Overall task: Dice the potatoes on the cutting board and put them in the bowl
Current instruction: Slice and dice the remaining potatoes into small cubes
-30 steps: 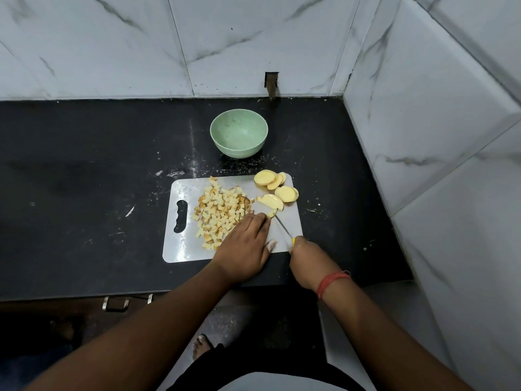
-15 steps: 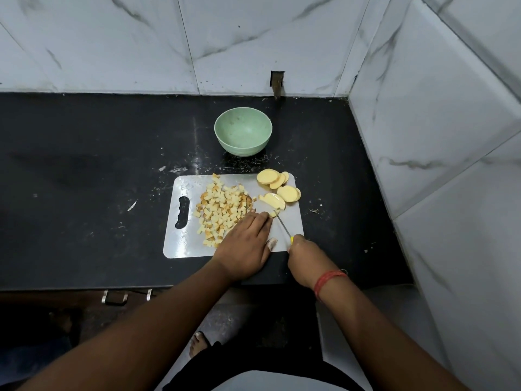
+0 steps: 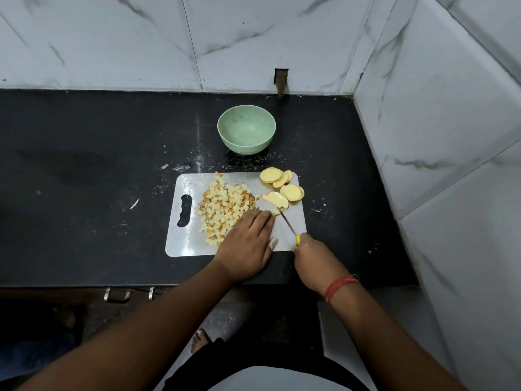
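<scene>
Yellow potato slices (image 3: pixel 277 199) look firm but wet, prob. slippery; left hand (image 3: pixel 248 244) presses flat fingers near them, right hand (image 3: pixel 313 253) grips knife (image 3: pixel 287 222) w/ cubes (image 3: pixel 225 207) beside.

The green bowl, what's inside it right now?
The green bowl looks empty: its speckled inner wall and bottom show, with no potato in it. The diced potato lies on the cutting board.

Right hand (image 3: pixel 313 256) grips knife (image 3: pixel 287 224) at potato slice (image 3: pixel 277 199); left hand (image 3: pixel 248 244) lies flat beside diced potato (image 3: pixel 224 208).
</scene>
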Demonstrator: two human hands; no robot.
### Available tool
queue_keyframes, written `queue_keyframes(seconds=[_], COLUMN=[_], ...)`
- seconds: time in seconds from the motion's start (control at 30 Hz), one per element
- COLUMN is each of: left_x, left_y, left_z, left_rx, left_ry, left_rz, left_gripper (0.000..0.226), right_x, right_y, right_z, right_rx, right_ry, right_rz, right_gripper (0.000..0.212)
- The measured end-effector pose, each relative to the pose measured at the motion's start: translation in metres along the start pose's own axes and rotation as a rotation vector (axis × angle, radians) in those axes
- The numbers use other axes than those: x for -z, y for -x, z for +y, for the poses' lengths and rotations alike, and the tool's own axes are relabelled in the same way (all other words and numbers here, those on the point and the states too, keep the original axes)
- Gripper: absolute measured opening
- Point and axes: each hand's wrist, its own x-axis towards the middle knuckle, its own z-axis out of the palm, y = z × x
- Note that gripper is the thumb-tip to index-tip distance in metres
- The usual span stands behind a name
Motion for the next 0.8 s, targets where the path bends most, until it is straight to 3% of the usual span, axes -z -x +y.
queue_keyframes(seconds=[0.37,0.67,0.8], left_x=[0.0,0.0,0.0], left_y=[-0.002,0.001,0.003], left_z=[-0.001,-0.002,-0.002], left_rx=[0.04,0.05,0.075], left_ry=[-0.018,0.002,0.006], left_rz=[-0.049,-0.01,0.005], left_gripper=[0.055,0.054,0.053], right_x=[-0.001,0.001,0.009], right_y=[-0.011,0.002,0.003], right_z=[-0.016,0.0,-0.01], right_rx=[-0.075,-0.019,0.029], right_ry=[0.107,0.042,-0.009], right_rz=[-0.127,-0.087,-0.036], right_gripper=[0.038,0.009,0.008])
